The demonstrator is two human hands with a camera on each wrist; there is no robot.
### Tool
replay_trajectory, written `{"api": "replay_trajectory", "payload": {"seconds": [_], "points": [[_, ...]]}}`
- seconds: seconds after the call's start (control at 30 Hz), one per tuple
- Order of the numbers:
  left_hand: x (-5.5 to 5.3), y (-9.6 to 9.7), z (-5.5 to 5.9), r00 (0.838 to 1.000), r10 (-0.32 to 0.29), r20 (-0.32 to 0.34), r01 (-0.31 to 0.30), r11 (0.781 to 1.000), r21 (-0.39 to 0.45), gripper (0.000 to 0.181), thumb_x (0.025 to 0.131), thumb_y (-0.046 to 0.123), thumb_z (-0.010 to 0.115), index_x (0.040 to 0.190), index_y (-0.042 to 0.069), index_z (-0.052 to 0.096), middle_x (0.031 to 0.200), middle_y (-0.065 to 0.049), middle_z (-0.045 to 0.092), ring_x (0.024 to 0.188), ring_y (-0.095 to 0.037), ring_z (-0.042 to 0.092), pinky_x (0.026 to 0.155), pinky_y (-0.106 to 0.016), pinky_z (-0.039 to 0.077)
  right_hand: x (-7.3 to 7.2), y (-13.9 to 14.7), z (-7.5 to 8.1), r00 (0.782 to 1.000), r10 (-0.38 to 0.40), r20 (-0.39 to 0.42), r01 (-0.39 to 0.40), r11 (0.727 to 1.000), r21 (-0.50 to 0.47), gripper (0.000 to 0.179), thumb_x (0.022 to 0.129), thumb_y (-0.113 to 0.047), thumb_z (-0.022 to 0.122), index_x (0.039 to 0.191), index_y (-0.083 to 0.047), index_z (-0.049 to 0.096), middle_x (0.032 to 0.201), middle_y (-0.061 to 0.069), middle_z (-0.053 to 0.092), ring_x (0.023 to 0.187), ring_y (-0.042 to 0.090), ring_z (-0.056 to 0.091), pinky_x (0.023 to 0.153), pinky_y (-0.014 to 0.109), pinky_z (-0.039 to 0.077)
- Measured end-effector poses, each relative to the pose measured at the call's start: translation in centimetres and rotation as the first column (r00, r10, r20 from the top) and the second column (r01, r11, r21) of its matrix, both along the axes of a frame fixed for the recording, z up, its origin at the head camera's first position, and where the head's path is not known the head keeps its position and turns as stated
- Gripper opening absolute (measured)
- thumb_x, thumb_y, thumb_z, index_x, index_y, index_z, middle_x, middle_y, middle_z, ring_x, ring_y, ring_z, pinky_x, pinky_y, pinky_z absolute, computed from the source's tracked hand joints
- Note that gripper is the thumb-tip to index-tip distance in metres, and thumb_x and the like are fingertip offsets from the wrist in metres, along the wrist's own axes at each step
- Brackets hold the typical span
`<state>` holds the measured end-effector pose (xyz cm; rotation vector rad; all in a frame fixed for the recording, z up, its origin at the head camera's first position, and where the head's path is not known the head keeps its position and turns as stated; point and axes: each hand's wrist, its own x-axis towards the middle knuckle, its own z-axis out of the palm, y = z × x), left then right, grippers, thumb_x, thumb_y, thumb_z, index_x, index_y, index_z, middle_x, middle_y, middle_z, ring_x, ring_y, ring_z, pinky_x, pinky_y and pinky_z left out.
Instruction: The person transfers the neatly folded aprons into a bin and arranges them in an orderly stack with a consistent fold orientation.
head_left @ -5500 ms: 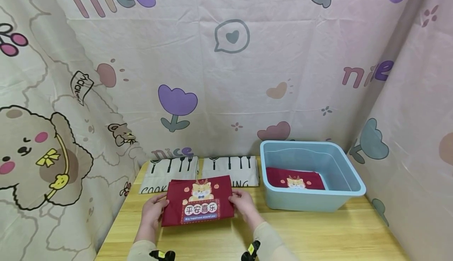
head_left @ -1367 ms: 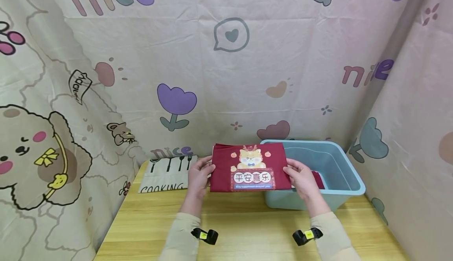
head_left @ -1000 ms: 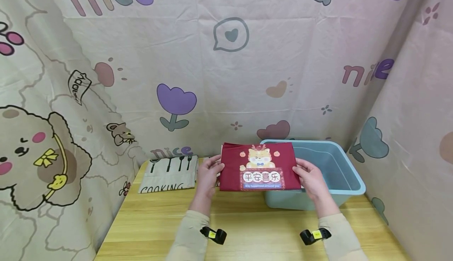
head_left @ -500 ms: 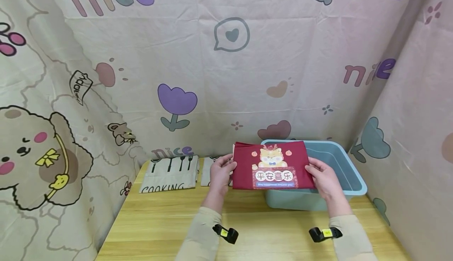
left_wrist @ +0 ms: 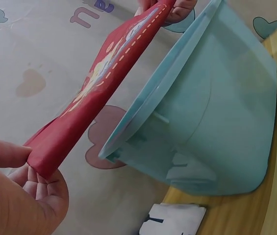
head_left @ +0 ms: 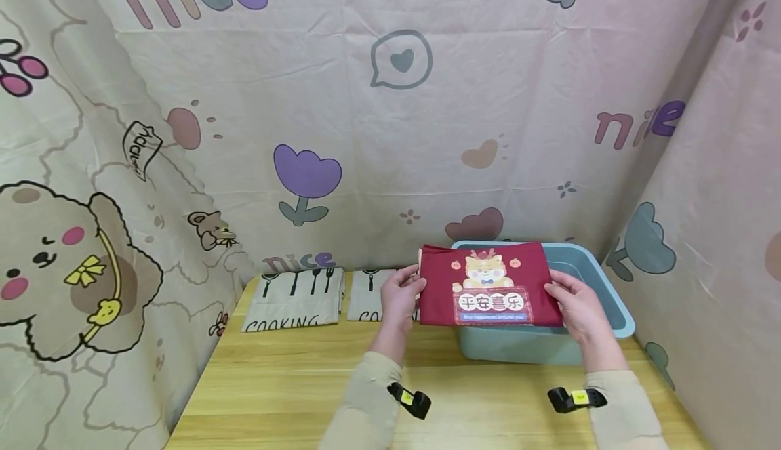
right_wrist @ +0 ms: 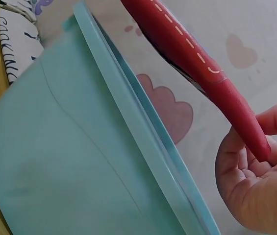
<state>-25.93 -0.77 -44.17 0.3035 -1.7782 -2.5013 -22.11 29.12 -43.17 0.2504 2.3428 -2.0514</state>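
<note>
A folded red cloth, printed with a cartoon dog and white lettering, is held up level by both hands. My left hand pinches its left edge, thumb on top and fingers curled beneath, as the left wrist view also shows. At the opposite edge, my right hand grips the cloth the same way. In the head view the cloth overlaps the front and left of a light blue plastic tub; both wrist views show it raised above the tub's rim. Most of the tub's inside is hidden.
Two folded white cloths with black utensil prints lie at the back of the wooden table: one on the left, another partly behind my left hand. A patterned curtain hangs behind and on both sides.
Both hands have lifted the red cloth from in front of the white cloths and carried it rightward over the tub. In the last second it kept sliding right, uncovering part of the second white cloth.
</note>
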Motion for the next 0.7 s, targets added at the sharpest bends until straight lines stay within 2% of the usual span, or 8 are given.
{"api": "replay_trajectory", "payload": {"seconds": [0.23, 0.43, 0.7], "points": [[-0.3, 1.6, 0.4, 1.000, -0.010, 0.009, 0.010, 1.000, -0.007, 0.034, 0.088, -0.005, 0.066, 0.121, 0.000, 0.068, 0.099, -0.010, 0.066, 0.083, -0.015, 0.061, 0.064, -0.029, 0.054, -0.2, 1.7, 0.4, 1.000, 0.003, -0.020, -0.002, 0.999, 0.041, 0.066, 0.104, -0.030, 0.050, 0.155, 0.002, 0.021, 0.148, 0.023, 0.027, 0.107, 0.015, 0.045, 0.079, 0.022, 0.055], [-0.5, 3.1, 1.0, 1.000, -0.013, 0.007, 0.013, 1.000, -0.010, 0.033, 0.087, -0.007, 0.067, 0.119, 0.000, 0.070, 0.094, -0.008, 0.066, 0.084, -0.014, 0.060, 0.063, -0.027, 0.054, -0.3, 3.2, 0.5, 1.000, 0.005, -0.018, -0.004, 0.998, 0.061, 0.069, 0.104, -0.033, 0.051, 0.155, 0.002, 0.020, 0.146, 0.023, 0.027, 0.107, 0.016, 0.043, 0.079, 0.023, 0.055], [-0.7, 4.6, 1.5, 1.000, -0.018, -0.001, 0.018, 0.999, -0.040, 0.032, 0.085, -0.007, 0.068, 0.116, 0.001, 0.071, 0.092, -0.007, 0.066, 0.083, -0.014, 0.060, 0.065, -0.026, 0.053, -0.4, 4.5, 0.7, 0.999, -0.031, -0.013, 0.032, 0.996, 0.086, 0.073, 0.102, -0.036, 0.053, 0.154, 0.003, 0.021, 0.144, 0.020, 0.028, 0.106, 0.015, 0.042, 0.079, 0.021, 0.054]]}}
